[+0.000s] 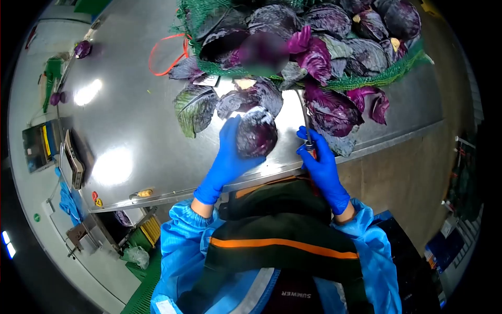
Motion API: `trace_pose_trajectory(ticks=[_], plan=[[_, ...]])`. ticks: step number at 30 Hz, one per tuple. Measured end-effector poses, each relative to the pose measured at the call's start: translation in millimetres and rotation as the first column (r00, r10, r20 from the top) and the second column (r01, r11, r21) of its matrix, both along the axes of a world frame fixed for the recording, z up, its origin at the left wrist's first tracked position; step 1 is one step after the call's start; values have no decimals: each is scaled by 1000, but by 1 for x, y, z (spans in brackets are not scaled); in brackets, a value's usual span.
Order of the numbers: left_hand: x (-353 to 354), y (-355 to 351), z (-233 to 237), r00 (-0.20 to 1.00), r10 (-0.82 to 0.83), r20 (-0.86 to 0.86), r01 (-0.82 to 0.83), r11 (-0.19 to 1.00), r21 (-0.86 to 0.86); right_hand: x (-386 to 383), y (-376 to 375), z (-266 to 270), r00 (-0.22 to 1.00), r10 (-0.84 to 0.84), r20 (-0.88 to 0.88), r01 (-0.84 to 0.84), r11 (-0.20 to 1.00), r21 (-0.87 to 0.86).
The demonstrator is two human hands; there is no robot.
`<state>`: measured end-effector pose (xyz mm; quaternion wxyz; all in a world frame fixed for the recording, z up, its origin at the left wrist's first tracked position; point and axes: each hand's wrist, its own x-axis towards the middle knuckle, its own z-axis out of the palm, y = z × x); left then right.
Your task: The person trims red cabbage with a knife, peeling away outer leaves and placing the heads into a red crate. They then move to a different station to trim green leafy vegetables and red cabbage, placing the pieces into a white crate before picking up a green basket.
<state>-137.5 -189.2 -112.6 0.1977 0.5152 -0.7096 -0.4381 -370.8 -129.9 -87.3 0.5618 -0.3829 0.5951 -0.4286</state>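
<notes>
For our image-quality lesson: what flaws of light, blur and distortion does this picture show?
Head view: glare whitens patches of the steel table; the fisheye lens bends its edge, blackens the corners; a smear blurs part of the cabbage pile; cabbage in left hand looks sharp, knife in right hand fainter.

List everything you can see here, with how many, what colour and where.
table: one, grey steel, fills the middle.
cabbage pile: many heads, purple, far side of the table.
net: one, green, under the pile.
loose leaves: several, purple and green, in front of the pile.
band: one loop, orange-red, left of the pile.
cabbage: one, purple, in the left hand.
knife: one, metal blade, in the right hand.
left hand: blue glove, grips the cabbage.
right hand: blue glove, grips the knife.
</notes>
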Motion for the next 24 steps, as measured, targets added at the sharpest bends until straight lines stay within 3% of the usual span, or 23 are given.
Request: trace_pose_trajectory(ticks=[2, 6, 7, 9, 14, 16, 19, 22, 24], plan=[[-2, -13, -6, 995, 63, -74, -53, 990, 127, 2, 2, -3, 978, 72, -196, -103, 983, -152], [7, -25, 7, 966, 95, -242, 7, 922, 388, -4, 1, 12, 952, 107, -285, -170, 964, -203], [9, -20, 4, 977, 59, -204, 5, 953, 302, -3, 2, 8, 959, 121, -255, -173, 966, -193], [11, -15, -5, 980, 91, -178, -23, 935, 355, 0, 3, -3, 970, 153, -191, -186, 967, -171], [13, -21, -1, 908, 297, -295, -82, 817, 570, 6, -2, -22, 842, 362, -399, -361, 929, 83], [14, -21, -1, 901, 311, -302, -87, 812, 578, 14, -7, -27, 816, 358, -453, -350, 931, 105], [15, -25, -6, 907, 305, -291, -81, 803, 590, 35, -14, -59, 783, 261, -565, -326, 945, -15], [16, -31, -9, 924, 278, -264, -79, 812, 578, 37, -26, -60, 652, 372, -661, -389, 912, 129], [14, -38, -5, 946, 215, -244, -49, 836, 546, 36, -31, -69, 631, 398, -666, -394, 904, 166]])
